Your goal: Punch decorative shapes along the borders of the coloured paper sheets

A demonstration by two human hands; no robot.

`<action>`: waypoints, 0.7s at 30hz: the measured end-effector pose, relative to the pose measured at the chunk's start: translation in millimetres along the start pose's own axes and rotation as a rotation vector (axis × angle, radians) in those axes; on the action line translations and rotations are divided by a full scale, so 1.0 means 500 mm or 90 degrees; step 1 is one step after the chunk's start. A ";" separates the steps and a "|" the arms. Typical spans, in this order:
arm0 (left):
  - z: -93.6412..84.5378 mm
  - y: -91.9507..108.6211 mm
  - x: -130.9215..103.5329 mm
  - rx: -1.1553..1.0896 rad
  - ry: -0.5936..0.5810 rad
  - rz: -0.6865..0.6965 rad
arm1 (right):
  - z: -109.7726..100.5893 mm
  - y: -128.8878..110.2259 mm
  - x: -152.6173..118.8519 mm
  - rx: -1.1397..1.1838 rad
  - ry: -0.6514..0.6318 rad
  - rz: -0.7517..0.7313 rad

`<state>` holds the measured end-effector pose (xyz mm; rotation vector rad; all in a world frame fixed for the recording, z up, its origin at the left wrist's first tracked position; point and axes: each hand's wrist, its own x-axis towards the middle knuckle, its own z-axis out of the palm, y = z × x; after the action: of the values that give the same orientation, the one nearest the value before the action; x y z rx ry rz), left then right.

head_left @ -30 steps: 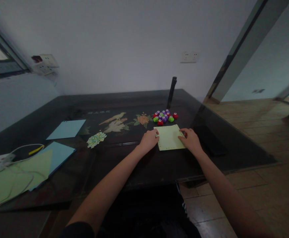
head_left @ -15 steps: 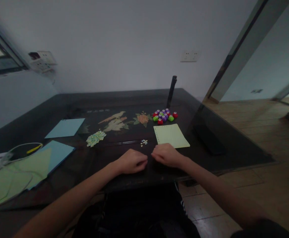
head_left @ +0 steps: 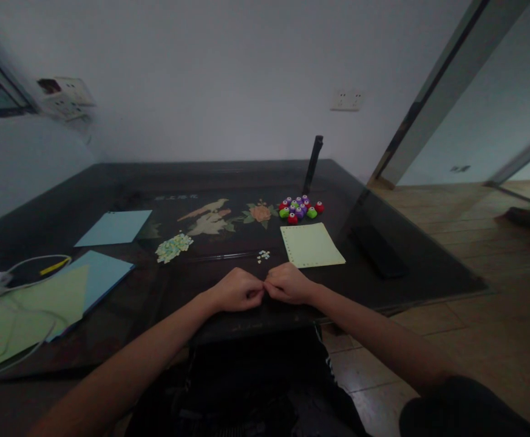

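My left hand (head_left: 238,290) is closed at the front edge of the dark table (head_left: 123,303), its fingertips meeting those of my right hand (head_left: 289,283), which is closed too. Whatever the fingers may hold is hidden. Just beyond them lies a small group of tiny pale pieces (head_left: 263,256). A pale yellow-green sheet (head_left: 312,245) with holes along its left side lies beyond my right hand. Behind it is a cluster of red, green and purple pieces (head_left: 299,209). Farther left sits a heap of small green and yellowish pieces (head_left: 174,247).
Blue sheets (head_left: 114,228), green sheets (head_left: 59,297), a white cable (head_left: 32,258) and a yellow item (head_left: 54,267) lie at the left. A black upright object (head_left: 312,164) stands at the back. A dark flat object (head_left: 379,252) lies at the right.
My hands have come together; a gap showed between them before, and now their fingertips touch. The view has shifted slightly.
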<state>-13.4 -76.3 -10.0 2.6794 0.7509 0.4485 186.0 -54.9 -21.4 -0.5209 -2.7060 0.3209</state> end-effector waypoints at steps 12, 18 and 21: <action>0.005 -0.004 0.002 0.001 0.011 0.009 | 0.004 -0.001 0.000 -0.011 0.005 0.030; 0.008 -0.006 0.002 0.004 0.019 0.013 | 0.006 0.000 -0.002 -0.013 -0.004 0.038; 0.008 -0.006 0.002 0.005 0.021 0.010 | 0.007 0.001 -0.002 -0.018 -0.008 0.043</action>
<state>-12.5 -74.5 -14.4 2.6930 0.7428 0.4949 185.5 -55.3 -24.8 -0.6215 -2.7126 0.3055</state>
